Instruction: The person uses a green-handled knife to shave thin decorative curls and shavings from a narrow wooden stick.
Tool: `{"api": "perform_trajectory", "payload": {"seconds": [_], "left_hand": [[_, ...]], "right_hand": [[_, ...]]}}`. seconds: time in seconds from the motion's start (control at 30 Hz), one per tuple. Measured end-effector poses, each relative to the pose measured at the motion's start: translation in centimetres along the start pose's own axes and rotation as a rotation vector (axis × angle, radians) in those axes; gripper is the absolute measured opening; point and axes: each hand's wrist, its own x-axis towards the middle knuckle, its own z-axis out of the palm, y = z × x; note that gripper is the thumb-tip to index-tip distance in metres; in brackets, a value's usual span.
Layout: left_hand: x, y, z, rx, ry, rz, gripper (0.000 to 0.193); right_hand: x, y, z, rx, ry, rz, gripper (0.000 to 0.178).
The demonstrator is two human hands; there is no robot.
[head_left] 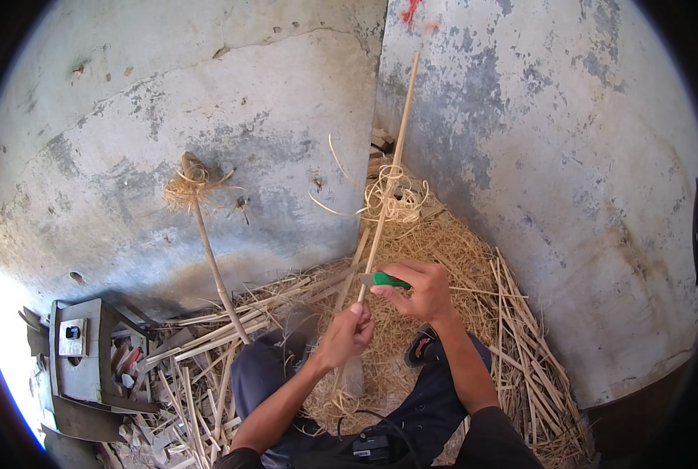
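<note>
A long, pale bamboo strip (404,117) slants upward and away from me in front of the wall. My left hand (346,336) is closed around its lower part. Just above that, my right hand (425,294) grips a knife with a green handle (390,280), and its short blade meets the strip. Thin curled shavings (402,205) hang in a tangle around the strip farther up. The strip's lower end passes below my left fist between my legs, where it is partly hidden.
Fine shavings (450,230) heap up before me. Split bamboo strips (521,336) pile at right, more (208,344) at left. A pole (210,254) with a shavings tuft leans on the grey wall (286,117). A wooden stool (91,352) lies on its side at lower left.
</note>
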Motion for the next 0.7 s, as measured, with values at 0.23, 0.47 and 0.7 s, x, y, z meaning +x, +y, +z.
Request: {"api": "perform_trajectory", "payload": {"seconds": [0.23, 0.47, 0.7], "left_hand": [[0.0, 0.6, -0.1, -0.072, -0.029, -0.035, 0.048], [-0.1, 1.1, -0.2, -0.115, -0.038, -0.082, 0.049], [-0.4, 1.4, -0.1, -0.144, -0.028, -0.100, 0.049]], "right_hand": [[0.3, -0.4, 0.2, -0.024, -0.024, 0.046, 0.034], [0.4, 0.0, 1.0, -0.023, 0.034, 0.059, 0.032], [1.1, 0.0, 0.9, -0.024, 0.037, 0.075, 0.032]]}}
